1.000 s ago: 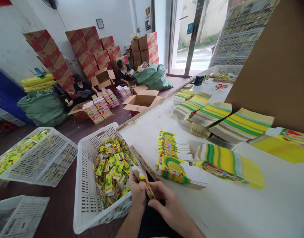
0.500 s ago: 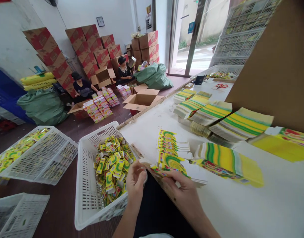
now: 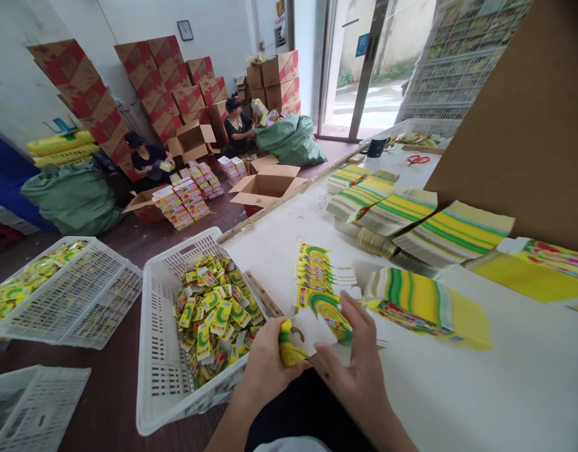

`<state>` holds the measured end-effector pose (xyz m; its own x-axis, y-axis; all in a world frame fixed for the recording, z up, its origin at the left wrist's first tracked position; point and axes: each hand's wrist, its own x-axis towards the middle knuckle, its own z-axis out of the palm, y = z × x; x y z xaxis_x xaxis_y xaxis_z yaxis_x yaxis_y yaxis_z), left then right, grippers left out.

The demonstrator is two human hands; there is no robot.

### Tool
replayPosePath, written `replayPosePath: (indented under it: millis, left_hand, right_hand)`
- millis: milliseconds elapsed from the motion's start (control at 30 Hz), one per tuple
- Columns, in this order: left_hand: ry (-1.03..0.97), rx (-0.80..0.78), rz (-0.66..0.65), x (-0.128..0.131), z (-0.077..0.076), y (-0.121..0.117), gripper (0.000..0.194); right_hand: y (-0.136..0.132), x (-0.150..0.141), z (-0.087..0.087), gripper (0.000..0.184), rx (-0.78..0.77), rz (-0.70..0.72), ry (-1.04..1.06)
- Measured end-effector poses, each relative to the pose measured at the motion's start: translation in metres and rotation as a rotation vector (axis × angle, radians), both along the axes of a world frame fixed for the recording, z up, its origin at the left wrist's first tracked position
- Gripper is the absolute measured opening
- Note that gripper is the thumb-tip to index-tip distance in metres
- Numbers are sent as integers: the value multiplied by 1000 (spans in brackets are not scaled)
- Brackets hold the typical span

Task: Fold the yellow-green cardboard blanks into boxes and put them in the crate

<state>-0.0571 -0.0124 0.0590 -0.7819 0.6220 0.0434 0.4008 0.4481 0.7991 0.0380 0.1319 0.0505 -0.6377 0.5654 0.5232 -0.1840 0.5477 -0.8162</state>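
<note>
Two bare hands hold a small yellow carton [image 3: 312, 333] at a table's edge. The left hand [image 3: 265, 361] pinches its yellow end between thumb and fingers, seemingly to steady it and leave the white flap free toward the right. The right hand [image 3: 357, 358] is spread, thumb and forefinger apart around the flap's far side; whether they touch it cannot be told.

Just beyond the fingertips, overlapping flat cartons [image 3: 312, 267] lie fanned, probably so single ones lift easily. Right of the right fingers stands a thick carton stack [image 3: 411, 295]. Left of the left fingers, a white basket [image 3: 152, 389] holds small yellow boxes [image 3: 218, 317], apparently within easy reach.

The white table [image 3: 440, 389] stretches away from the fingers to red-handled scissors [image 3: 418, 160] and a dark mug [image 3: 377, 147]. Well beyond, two people sit near stacked brown boxes [image 3: 91, 94], beside a bright glass door [image 3: 383, 69].
</note>
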Motion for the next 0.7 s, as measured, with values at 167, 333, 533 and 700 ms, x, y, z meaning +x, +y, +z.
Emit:
replayPosePath:
  millis: [167, 333, 533, 700]
  left_hand:
    - [130, 30, -108, 16, -8, 1, 70]
    - [210, 57, -208, 21, -14, 0, 84]
    - [115, 59, -204, 15, -12, -2, 57]
    - [-54, 135, -159, 11, -11, 1, 80]
  right_hand:
    - [-6, -8, -10, 47, -607, 358, -258]
    - [-9, -15, -21, 50, -888, 490, -226]
    - [-8, -7, -21, 69, -616, 565, -212]
    - [-7, -3, -15, 46, -92, 604, -240]
